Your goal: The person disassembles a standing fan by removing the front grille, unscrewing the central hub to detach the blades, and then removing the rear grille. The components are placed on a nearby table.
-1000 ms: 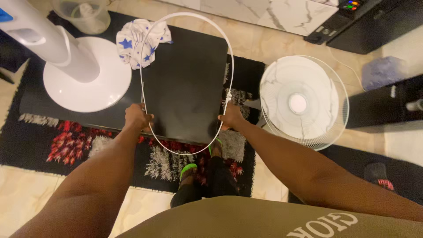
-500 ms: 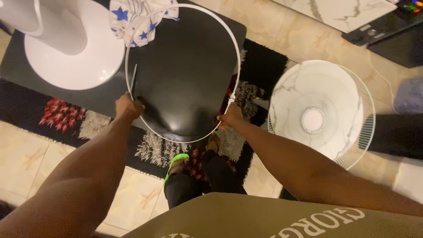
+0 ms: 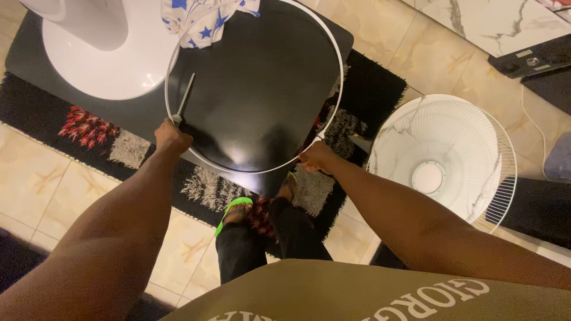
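A thin white plastic ring (image 3: 339,77), the rim band of a fan guard, hangs over a glossy black table (image 3: 262,89). My left hand (image 3: 171,137) grips the ring's near left side, where a grey screwdriver-like tool (image 3: 183,101) points away from the fist. My right hand (image 3: 316,157) pinches the ring's near right side. A white wire fan grille (image 3: 443,163) lies on the floor to the right, apart from both hands.
A white fan base with its column (image 3: 101,47) stands on the table's left end. A white cloth with blue stars (image 3: 202,21) lies at the far edge. A dark shaggy rug with red patches (image 3: 89,128) is underneath. My feet in green sandals (image 3: 238,208) stand below.
The view has moved closer and shifted left. Both hands keep hold of the ring, which now sits lower and nearer in the picture; the fan grille has slid towards the right.
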